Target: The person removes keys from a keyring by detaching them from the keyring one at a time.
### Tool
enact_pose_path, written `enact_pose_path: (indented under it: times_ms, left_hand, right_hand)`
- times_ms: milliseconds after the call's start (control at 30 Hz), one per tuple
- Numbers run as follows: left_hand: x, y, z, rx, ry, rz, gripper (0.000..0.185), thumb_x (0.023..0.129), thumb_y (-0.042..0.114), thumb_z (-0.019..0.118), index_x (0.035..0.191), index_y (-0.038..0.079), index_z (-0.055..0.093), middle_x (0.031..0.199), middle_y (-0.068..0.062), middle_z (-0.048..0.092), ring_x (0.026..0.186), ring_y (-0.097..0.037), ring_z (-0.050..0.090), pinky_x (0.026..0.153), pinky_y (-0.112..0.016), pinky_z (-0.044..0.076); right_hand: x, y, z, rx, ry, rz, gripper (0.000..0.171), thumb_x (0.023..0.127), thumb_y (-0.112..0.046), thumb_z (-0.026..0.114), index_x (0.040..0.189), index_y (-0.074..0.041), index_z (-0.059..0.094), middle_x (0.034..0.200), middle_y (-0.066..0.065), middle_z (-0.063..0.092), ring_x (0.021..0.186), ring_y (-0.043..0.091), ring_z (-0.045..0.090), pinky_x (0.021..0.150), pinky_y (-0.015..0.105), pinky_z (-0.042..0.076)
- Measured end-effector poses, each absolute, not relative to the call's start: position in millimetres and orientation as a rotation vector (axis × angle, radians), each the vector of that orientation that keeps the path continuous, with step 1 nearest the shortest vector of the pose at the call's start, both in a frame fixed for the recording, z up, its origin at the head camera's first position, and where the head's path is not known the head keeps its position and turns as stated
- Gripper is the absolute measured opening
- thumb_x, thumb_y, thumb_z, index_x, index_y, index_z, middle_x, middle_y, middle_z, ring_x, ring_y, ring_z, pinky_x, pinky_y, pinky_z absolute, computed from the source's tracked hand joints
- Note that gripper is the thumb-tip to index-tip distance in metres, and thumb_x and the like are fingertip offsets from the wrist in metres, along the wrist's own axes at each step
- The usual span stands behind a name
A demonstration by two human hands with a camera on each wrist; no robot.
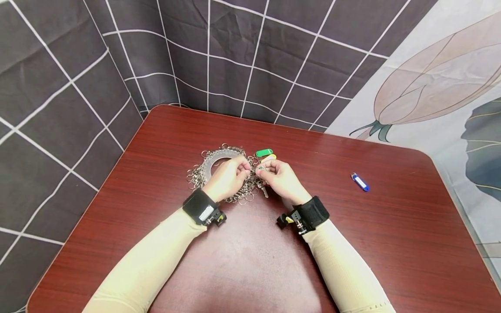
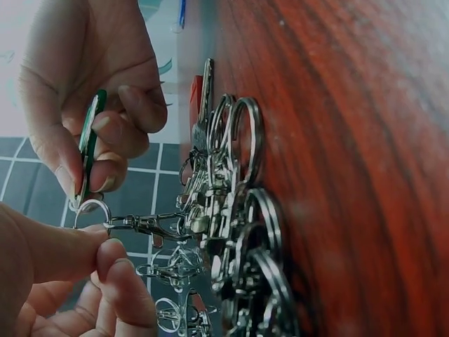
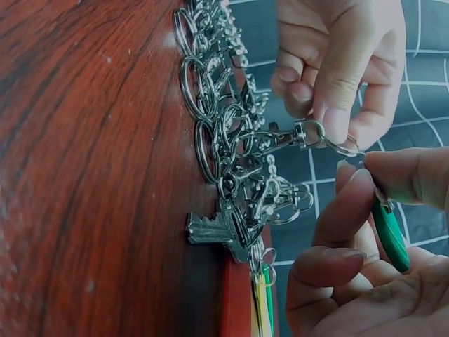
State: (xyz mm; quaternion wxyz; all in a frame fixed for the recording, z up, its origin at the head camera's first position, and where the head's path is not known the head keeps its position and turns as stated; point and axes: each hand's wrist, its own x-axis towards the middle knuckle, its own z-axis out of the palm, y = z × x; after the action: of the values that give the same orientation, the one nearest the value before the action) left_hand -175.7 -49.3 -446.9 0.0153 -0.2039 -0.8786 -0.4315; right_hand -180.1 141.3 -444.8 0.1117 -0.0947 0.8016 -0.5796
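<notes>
Green and slim, a held tag [image 3: 391,236] lies within the bent fingers of your right hand [image 1: 283,179], its metal end pinched at the fingertips. The thumb and forefinger of your left hand [image 1: 230,176] close on a silver ring [image 2: 93,203]. That ring's far edge reaches your right fingertips; whether the two are linked there is too small to tell. From the ring, a swivel clasp [image 2: 144,223] runs down to the metal cluster [image 2: 217,210] below your fingers, set around a clear round plate [image 1: 206,171]. Just beyond your right fingers lie a second green tag [image 1: 264,152] and a yellow tag [image 1: 269,158]; just nearer you, a key [image 1: 263,189]; well apart to their right, a blue tag [image 1: 359,181].
</notes>
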Motion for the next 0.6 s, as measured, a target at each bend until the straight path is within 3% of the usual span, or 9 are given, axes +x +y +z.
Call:
enact_pose_path:
  times_ms: [267,467,600]
  left_hand:
    - [-175.8,-48.2,-446.8,-0.632,-2.824,-1.306,0.004,0.091,0.009,0.062,0.095,0.009,0.064,0.081,0.000,0.061,0.076,-0.013,0.058,0.070,-0.028,0.048]
    - [-177.2,-48.5,-449.6,-0.607,-2.797,-1.321,0.005,0.091,0.008,0.063,0.096,0.010,0.062,0.082,0.000,0.062,0.077,-0.014,0.060,0.072,-0.029,0.049]
    - [-177.5,-48.9,-450.5,-0.581,-2.742,-1.336,0.007,0.091,0.005,0.061,0.097,0.009,0.060,0.084,-0.001,0.061,0.078,-0.015,0.059,0.073,-0.029,0.049]
  right_hand:
    - [-182.5,140.2,-451.5,-0.258,2.301,-1.844,0.012,0.092,-0.009,0.062,0.097,0.001,0.062,0.086,0.023,0.061,0.066,0.019,0.054,0.059,0.028,0.047]
    - [-182.8,140.1,-452.0,-0.242,2.287,-1.861,0.011,0.093,-0.011,0.062,0.097,-0.001,0.061,0.084,0.016,0.062,0.066,0.018,0.054,0.060,0.027,0.047]
    - [-182.3,141.0,-451.4,-0.285,2.318,-1.792,0.012,0.093,-0.010,0.062,0.099,0.000,0.061,0.088,0.018,0.063,0.068,0.020,0.056,0.062,0.028,0.049]
